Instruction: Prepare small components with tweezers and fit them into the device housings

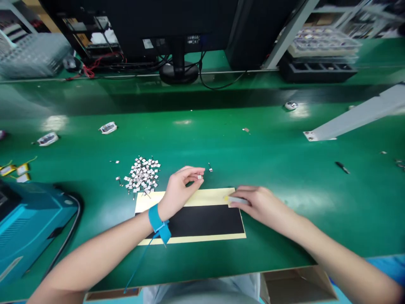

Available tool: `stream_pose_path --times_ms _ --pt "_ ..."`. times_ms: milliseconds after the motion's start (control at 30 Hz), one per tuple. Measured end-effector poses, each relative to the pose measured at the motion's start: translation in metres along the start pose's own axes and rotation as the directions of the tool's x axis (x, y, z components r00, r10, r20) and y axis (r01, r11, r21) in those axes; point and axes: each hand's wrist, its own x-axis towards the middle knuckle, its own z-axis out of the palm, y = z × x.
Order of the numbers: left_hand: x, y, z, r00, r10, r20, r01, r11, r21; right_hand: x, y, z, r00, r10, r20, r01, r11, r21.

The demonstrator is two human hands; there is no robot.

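My left hand (182,185) pinches a small white square part (199,177) between thumb and fingers, above the far edge of a pale yellow sheet. That sheet (190,198) carries a wide black strip (209,221) and lies flat on the green table. In my right hand (257,200) is a whitish, flat tool with a yellow tip (238,199); its kind is unclear. Its tip lies over the sheet's upper right corner. A pile of small white square parts with dark leads (142,175) lies left of my left hand. One similar loose part (211,168) lies just beyond its fingertips.
A teal machine (34,223) with a black cable stands at left. A black pen-like object (342,167) lies at right, near a grey metal post (357,114). A monitor stand (179,71) is at the back. A blue wrist strap (157,219) trails a cord from my left wrist.
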Motion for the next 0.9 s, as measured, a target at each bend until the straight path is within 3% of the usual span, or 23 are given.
stream_pose_path --times_ms 200,400,567,733,833,900 --pt "-0.006 0.001 -0.002 0.996 0.084 -0.003 -0.083 0.992 0.098 -0.023 -0.017 0.025 0.998 -0.011 -0.065 -0.011 0.942 -0.335" --pt "-0.007 0.000 -0.001 0.990 0.144 -0.001 -0.141 0.973 0.184 -0.017 -0.027 0.021 0.997 0.064 -0.038 -0.074 0.913 -0.401" --pt "-0.008 -0.003 0.000 0.993 0.122 -0.012 -0.119 0.985 0.122 -0.009 -0.024 0.014 0.986 0.161 -0.046 -0.167 0.971 -0.172" --pt "-0.009 0.002 0.000 0.990 0.140 -0.002 -0.138 0.978 0.159 0.000 -0.014 0.002 0.961 0.275 -0.010 -0.273 0.959 0.074" --pt "-0.011 0.005 0.000 0.990 0.142 0.014 -0.142 0.971 0.191 0.013 -0.014 -0.004 0.927 0.373 -0.045 -0.319 0.845 0.429" --pt "-0.012 0.006 0.001 0.988 0.155 0.022 -0.157 0.966 0.206 0.024 -0.017 -0.004 0.917 0.393 -0.072 -0.261 0.725 0.637"
